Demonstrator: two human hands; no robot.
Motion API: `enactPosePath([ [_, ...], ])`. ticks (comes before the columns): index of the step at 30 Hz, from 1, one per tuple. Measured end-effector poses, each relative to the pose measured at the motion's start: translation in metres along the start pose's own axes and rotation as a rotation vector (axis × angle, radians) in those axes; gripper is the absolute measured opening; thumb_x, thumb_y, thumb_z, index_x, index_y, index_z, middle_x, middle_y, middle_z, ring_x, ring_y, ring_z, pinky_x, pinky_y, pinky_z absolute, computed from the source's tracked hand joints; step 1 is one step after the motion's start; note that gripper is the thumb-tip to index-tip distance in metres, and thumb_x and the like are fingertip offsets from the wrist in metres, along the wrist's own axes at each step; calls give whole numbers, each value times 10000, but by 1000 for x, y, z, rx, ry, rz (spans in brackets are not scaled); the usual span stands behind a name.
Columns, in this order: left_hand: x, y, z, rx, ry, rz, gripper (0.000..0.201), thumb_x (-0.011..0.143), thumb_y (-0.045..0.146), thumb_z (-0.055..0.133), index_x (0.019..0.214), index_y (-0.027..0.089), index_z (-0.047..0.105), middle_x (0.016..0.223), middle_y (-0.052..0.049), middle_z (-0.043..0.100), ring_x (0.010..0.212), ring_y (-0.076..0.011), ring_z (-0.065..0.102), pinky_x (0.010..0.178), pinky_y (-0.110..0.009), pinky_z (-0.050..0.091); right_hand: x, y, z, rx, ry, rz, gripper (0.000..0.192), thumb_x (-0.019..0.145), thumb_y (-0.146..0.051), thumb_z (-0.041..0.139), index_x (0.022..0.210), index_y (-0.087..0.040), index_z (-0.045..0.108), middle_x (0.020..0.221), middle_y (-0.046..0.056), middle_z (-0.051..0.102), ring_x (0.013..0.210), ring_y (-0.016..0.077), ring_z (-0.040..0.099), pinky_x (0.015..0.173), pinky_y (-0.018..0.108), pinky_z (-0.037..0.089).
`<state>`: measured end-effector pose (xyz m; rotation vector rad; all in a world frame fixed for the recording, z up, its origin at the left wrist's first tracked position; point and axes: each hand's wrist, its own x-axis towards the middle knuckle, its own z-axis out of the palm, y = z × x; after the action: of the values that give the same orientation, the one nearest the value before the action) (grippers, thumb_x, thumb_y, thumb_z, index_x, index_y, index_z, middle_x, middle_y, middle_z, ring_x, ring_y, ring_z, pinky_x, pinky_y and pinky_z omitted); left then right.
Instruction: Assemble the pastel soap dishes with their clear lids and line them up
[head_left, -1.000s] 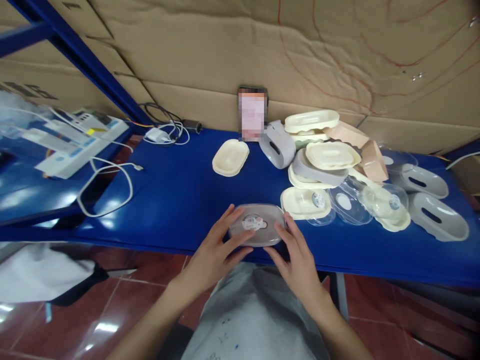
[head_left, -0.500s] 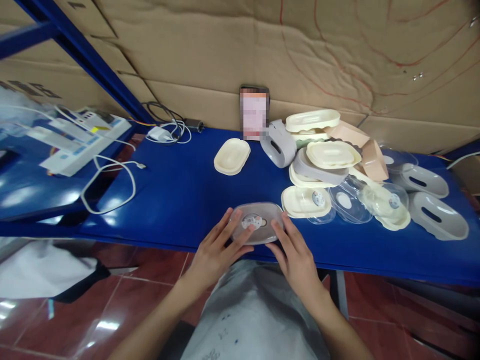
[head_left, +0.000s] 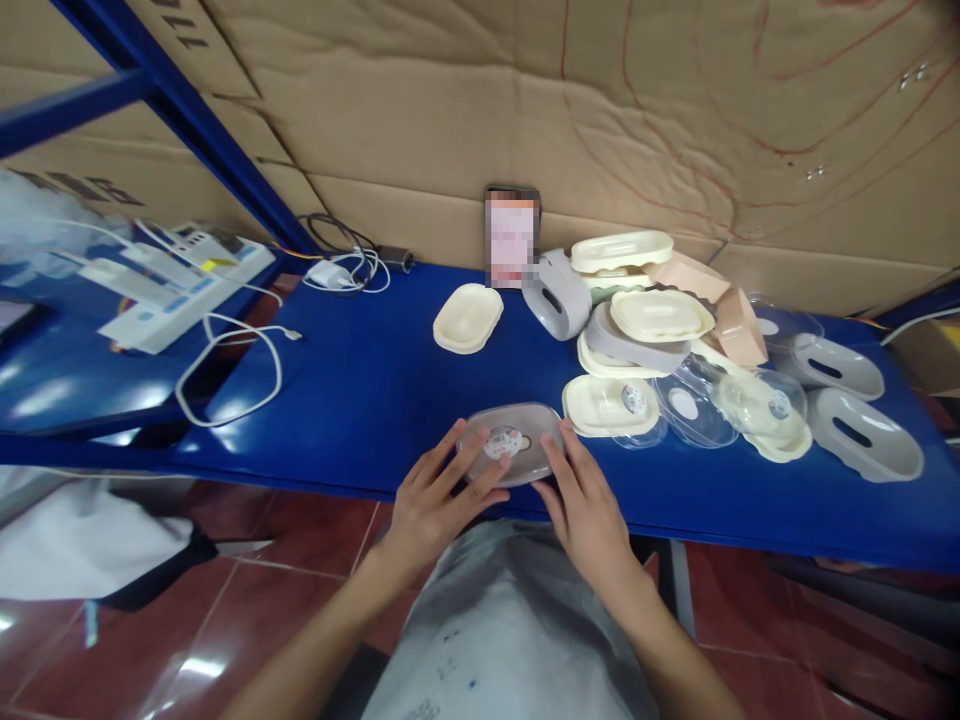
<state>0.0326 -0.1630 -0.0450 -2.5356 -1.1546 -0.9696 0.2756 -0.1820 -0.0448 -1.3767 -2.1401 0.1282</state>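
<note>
A grey oval plastic box (head_left: 527, 465) with a clear lid and a round printed sticker lies at the table's front edge. My left hand (head_left: 435, 498) grips its left side, fingertips over the lid and thumb along the near edge. From the other side my right hand (head_left: 590, 508) holds it, fingers on the lid's right end and thumb low at the front. Just right of the box is a cream tray (head_left: 600, 405) with a similar sticker. Behind lies a single cream oval tray (head_left: 468, 318).
A phone-like screen (head_left: 512, 235) leans on the cardboard wall. Cream trays (head_left: 660, 314), grey slotted holders (head_left: 862, 435), clear lids (head_left: 697, 425) and peach pieces (head_left: 739, 325) pile up at right. A white power strip (head_left: 169, 310) and a charging cable (head_left: 232, 418) occupy the left.
The camera view has shifted slightly. Both hands keep their hold on the grey box, which has hardly moved.
</note>
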Motion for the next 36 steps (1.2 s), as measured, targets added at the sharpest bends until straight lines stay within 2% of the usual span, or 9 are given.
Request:
enactPosePath([
  [6, -3, -2, 8, -6, 74, 22, 503, 947, 258, 841, 1423, 245, 677, 1446, -133, 713, 1468, -384, 586, 1030, -506, 663, -2, 1, 1, 11, -38, -14, 810, 1068, -97, 547, 1724, -435, 215, 1813, 99, 213, 1605, 337, 402, 1196, 552, 537],
  [10, 0, -2, 5, -76, 19, -38, 462, 984, 253, 795, 1426, 234, 663, 1480, -146, 676, 1485, -375, 569, 1096, -538, 628, -1, 0, -1, 16, -35, -3, 799, 1092, -187, 542, 1749, -372, 127, 1779, 121, 310, 1589, 343, 430, 1174, 566, 553],
  [14, -1, -17, -10, -61, -48, -136, 446, 1019, 235, 736, 1450, 275, 628, 1504, -128, 645, 1494, -373, 548, 1116, -549, 606, 0, -1, -1, 0, -46, -6, 811, 1100, -268, 546, 1761, -269, 76, 1705, 165, 443, 1486, 354, 564, 1092, 554, 602],
  [18, -8, -57, -28, 71, -15, -299, 408, 1027, 256, 706, 1427, 278, 629, 1494, -146, 618, 1467, -394, 551, 1161, -601, 530, 1, -3, 1, -6, -75, -42, 658, 1110, -267, 524, 1724, -232, 289, 1566, 130, 623, 1448, 303, 600, 1124, 504, 567],
  [23, 4, -95, -35, 267, -30, -456, 388, 1062, 369, 629, 1415, 206, 638, 1497, -220, 598, 1433, -451, 552, 1173, -688, 420, 1, -4, 2, -57, -76, -60, 406, 1119, -258, 494, 1500, -187, 614, 1535, 119, 650, 1454, 294, 584, 1137, 501, 539],
  [26, 31, -91, -27, 350, 2, -428, 382, 1059, 344, 623, 1413, 200, 641, 1527, -237, 581, 1451, -468, 529, 1207, -753, 291, 1, -5, 2, -74, -61, -62, 362, 1118, -252, 496, 1429, -185, 668, 1527, 117, 655, 1448, 292, 587, 1132, 497, 541],
  [29, 77, -77, -8, 203, -68, -222, 430, 1063, 276, 594, 1491, 234, 579, 1525, -183, 601, 1407, -379, 582, 1191, -599, 409, 1, -5, 2, -75, -58, -61, 355, 1114, -247, 496, 1413, -183, 678, 1518, 118, 661, 1438, 292, 593, 1125, 495, 546],
  [33, 156, -74, 39, 83, -178, 28, 563, 1038, 170, 555, 1596, 202, 491, 1650, -197, 487, 1509, -363, 491, 1203, -530, 423, 1, -5, 2, -64, -63, -50, 360, 1109, -234, 498, 1417, -184, 676, 1507, 120, 668, 1441, 286, 588, 1136, 500, 544],
  [36, 204, -89, 72, 66, -168, 119, 504, 1005, 96, 546, 1501, 162, 598, 1563, -210, 582, 1444, -345, 561, 1179, -520, 435, 2, -5, 1, -59, -57, -56, 362, 1103, -223, 497, 1415, -186, 678, 1503, 122, 670, 1433, 280, 596, 1141, 498, 550],
])
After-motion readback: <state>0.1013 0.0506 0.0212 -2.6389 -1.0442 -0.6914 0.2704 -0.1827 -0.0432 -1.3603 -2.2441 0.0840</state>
